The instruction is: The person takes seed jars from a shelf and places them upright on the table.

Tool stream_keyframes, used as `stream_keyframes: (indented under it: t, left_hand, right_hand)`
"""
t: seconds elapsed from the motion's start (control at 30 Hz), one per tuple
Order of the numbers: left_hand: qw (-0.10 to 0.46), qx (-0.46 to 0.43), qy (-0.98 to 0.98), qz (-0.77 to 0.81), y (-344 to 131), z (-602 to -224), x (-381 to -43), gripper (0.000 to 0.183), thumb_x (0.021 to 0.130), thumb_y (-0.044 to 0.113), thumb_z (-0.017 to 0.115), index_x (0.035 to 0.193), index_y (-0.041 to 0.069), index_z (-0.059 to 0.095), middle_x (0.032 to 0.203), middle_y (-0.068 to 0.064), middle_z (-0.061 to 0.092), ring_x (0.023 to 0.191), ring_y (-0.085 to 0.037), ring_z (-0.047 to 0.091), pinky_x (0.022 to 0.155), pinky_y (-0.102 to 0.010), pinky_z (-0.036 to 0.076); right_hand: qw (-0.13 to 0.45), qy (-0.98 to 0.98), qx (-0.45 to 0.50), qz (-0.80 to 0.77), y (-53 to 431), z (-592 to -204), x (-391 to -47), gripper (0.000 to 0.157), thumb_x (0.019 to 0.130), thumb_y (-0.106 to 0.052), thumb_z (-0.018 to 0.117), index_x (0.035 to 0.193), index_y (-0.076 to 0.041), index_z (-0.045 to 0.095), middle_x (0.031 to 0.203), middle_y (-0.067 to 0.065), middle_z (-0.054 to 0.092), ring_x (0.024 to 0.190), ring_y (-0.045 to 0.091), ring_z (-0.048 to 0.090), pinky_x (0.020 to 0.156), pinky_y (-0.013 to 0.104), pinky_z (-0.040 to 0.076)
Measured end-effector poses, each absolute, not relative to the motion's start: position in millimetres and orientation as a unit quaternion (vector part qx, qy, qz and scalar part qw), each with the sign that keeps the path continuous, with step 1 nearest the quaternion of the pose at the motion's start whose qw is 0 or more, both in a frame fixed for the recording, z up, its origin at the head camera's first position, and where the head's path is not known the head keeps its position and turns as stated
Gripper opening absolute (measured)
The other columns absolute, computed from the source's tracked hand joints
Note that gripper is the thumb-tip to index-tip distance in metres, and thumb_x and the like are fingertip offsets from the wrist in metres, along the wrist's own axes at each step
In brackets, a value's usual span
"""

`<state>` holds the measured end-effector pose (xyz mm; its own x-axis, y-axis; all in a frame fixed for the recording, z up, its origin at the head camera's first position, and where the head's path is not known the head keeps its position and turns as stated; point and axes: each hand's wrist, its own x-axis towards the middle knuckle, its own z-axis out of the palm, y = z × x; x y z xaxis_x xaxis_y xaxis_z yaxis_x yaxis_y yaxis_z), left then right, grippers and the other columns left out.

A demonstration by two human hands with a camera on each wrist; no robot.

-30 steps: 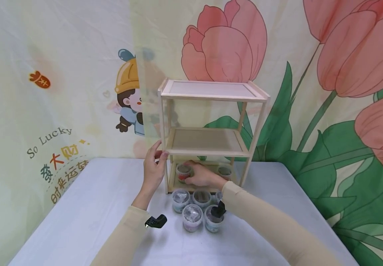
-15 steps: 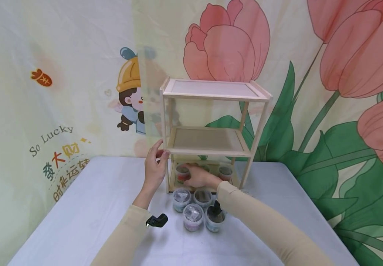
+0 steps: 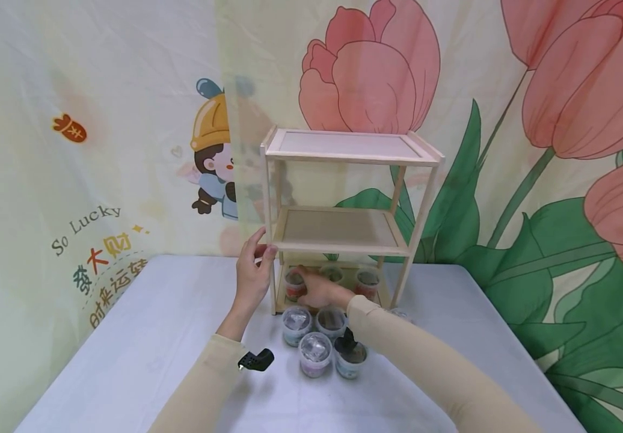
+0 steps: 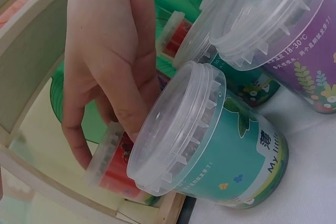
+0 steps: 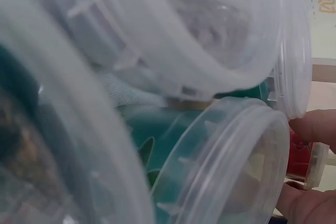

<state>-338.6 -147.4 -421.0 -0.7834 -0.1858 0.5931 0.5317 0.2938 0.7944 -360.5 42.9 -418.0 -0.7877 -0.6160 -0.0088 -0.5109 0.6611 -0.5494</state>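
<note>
On the left of a wooden rack's (image 3: 344,228) bottom shelf, my right hand (image 3: 323,291) grips a small clear-lidded tub with a red label (image 3: 293,290). In the left wrist view, that hand (image 4: 105,35) has its fingers around the red tub (image 4: 118,174). The right wrist view shows finger and thumb on either side of the red tub (image 5: 299,163), partly hidden by nearer lids. My left hand (image 3: 252,278) holds the rack's front left post, thumb in front. Another red-labelled tub (image 3: 367,285) stands on the right of the bottom shelf, and one more tub (image 3: 333,275) behind my right hand.
Several lidded tubs stand on the white-covered table before the rack, among them a teal one (image 4: 231,145) and a purple one (image 4: 310,51). Another lid (image 3: 400,314) shows past the right sleeve. The middle shelf (image 3: 338,228) sits low above my right hand.
My right hand has shifted slightly left with the red tub, toward the left post. The tub behind that hand has come into view. My left hand stays on the post.
</note>
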Motion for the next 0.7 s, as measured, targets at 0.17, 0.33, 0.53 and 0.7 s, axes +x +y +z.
stream_keyframes:
  t: [0.17, 0.33, 0.53, 0.7]
  left_hand:
    - [0.307, -0.117, -0.744, -0.582, -148.1, -420.3, -337.9, 0.05, 0.107, 0.024, 0.065, 0.156, 0.018, 0.052, 0.121, -0.015, 0.062, 0.107, -0.026, 0.064, 0.091, -0.051, 0.054]
    - [0.305, -0.118, -0.746, -0.58, -148.4, -420.2, -337.2, 0.05, 0.108, 0.025, 0.065, 0.156, 0.019, 0.052, 0.122, -0.015, 0.062, 0.108, -0.026, 0.064, 0.092, -0.05, 0.053]
    - [0.301, -0.118, -0.746, -0.583, -147.0, -421.6, -336.2, 0.052, 0.107, 0.026, 0.066, 0.157, 0.021, 0.052, 0.123, -0.014, 0.063, 0.108, -0.025, 0.064, 0.092, -0.049, 0.053]
    - [0.302, -0.118, -0.746, -0.582, -146.6, -420.7, -335.6, 0.052, 0.107, 0.026, 0.066, 0.157, 0.02, 0.051, 0.125, -0.016, 0.063, 0.108, -0.025, 0.064, 0.092, -0.049, 0.053]
  right_hand:
    - [0.095, 0.9, -0.325, -0.276, 41.1, -420.5, -363.4, 0.069, 0.092, 0.002, 0.076, 0.153, -0.005, 0.044, 0.151, 0.022, 0.051, 0.131, 0.033, 0.055, 0.112, 0.053, 0.046]
    - [0.088, 0.9, -0.321, -0.281, 40.2, -422.4, -363.2, 0.069, 0.093, 0.004, 0.075, 0.153, -0.009, 0.044, 0.153, 0.02, 0.048, 0.129, 0.031, 0.055, 0.11, 0.051, 0.048]
    - [0.066, 0.901, -0.317, -0.289, 37.8, -428.1, -363.4, 0.065, 0.095, 0.001, 0.075, 0.152, -0.01, 0.047, 0.152, 0.021, 0.049, 0.126, 0.031, 0.057, 0.108, 0.051, 0.05]
    - [0.033, 0.903, -0.318, -0.288, 37.0, -430.5, -364.5, 0.053, 0.096, -0.003, 0.078, 0.142, -0.004, 0.053, 0.14, 0.022, 0.059, 0.127, 0.036, 0.06, 0.109, 0.053, 0.049]
